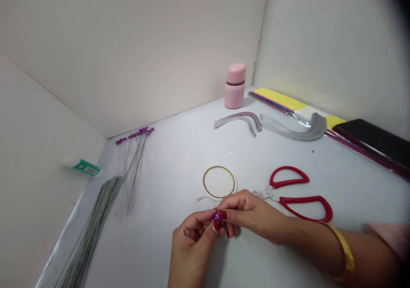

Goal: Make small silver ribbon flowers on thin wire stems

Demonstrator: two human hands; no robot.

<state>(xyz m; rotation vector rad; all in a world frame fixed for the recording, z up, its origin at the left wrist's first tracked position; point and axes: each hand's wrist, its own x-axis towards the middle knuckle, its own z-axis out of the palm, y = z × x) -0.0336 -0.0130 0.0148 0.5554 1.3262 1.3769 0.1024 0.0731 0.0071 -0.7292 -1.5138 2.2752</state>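
My left hand [198, 236] and my right hand [245, 215] meet low in the middle of the head view. Between their fingertips is a small shiny purple piece [217, 216], pinched from both sides; its exact shape is mostly covered by the fingers. Just behind the hands lies a roll of narrow tape [205, 185] with a loose end sticking out to the left. Red-handled scissors [268, 192] rest on the table beyond my right wrist, handles spread, their blades partly hidden behind the right hand.
Thin wires [96, 224] lie bundled at left, near several purple-tipped stems [136, 147]. A green-labelled tube [86, 167] is by the left wall. Farther back are a pink flask [235, 87], curved grey strips [288, 130], a yellow packet [278, 99] and a dark phone-like object [374, 140].
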